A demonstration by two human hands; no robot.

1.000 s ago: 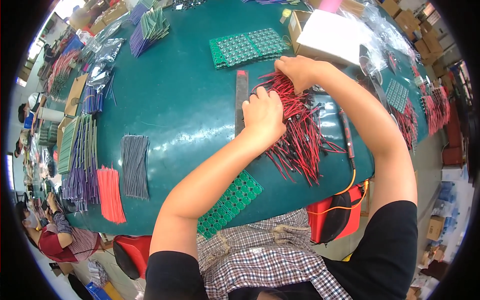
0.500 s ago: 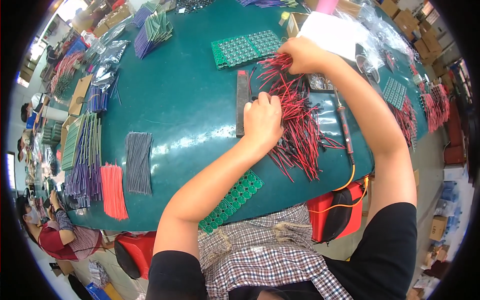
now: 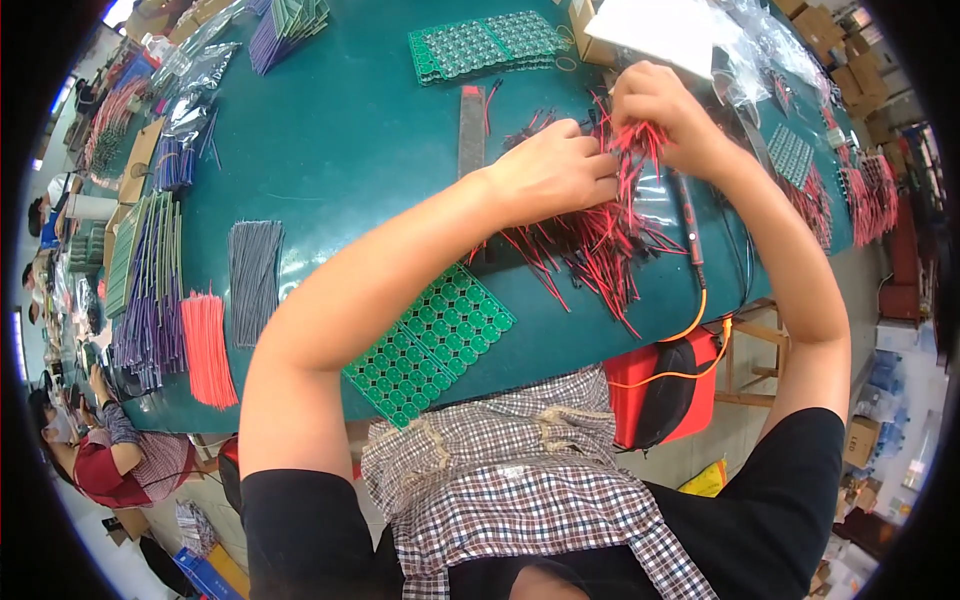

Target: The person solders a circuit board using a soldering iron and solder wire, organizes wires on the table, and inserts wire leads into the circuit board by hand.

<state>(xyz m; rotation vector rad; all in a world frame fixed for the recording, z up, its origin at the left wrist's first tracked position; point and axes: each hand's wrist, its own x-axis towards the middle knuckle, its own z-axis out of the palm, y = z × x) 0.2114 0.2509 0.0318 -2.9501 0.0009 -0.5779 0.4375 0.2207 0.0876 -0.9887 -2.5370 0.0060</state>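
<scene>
Single head-worn fisheye view, looking steeply down from above the near edge of the teal worktop (image 3: 350,130). Close over both forearms, far edge bent along the top rim, floor visible at right.

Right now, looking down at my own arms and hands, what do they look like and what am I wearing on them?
Both arms are bare from the short black sleeves down. The left hand and right hand wear no gloves, and no watch, ring or bracelet shows on either. A checked cloth in brown, white and dark lines lies over the lap between the arms. No cable is attached to either arm.
</scene>
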